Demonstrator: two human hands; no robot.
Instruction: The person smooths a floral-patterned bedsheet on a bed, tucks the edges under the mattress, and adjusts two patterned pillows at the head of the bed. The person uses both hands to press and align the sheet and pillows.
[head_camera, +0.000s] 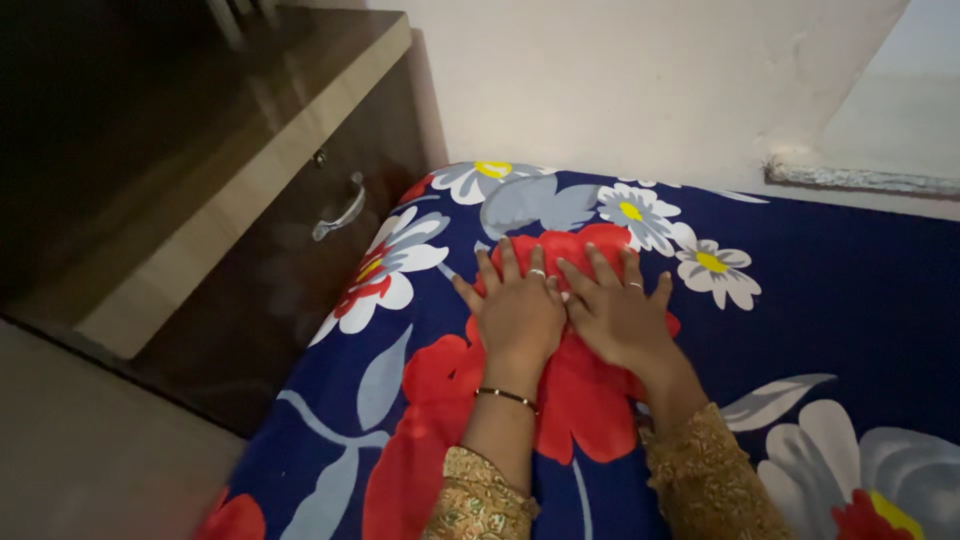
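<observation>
Both my hands lie flat, side by side, on a dark blue bedsheet (850, 290) printed with large red and white flowers. My left hand (515, 310) presses palm-down on a red flower, fingers spread, with a ring and a thin bangle at the wrist. My right hand (620, 315) rests just to its right, also palm-down with fingers apart and a ring on one finger; the two hands touch at their inner edges. Neither hand holds anything. Gold patterned sleeves cover my forearms.
A dark wooden cabinet (230, 190) with a metal drawer handle (340, 212) stands against the bed's left side. A pale wall (620, 80) runs behind the bed, with a rough ledge (860, 178) at the right. Bare floor (90, 450) shows at lower left.
</observation>
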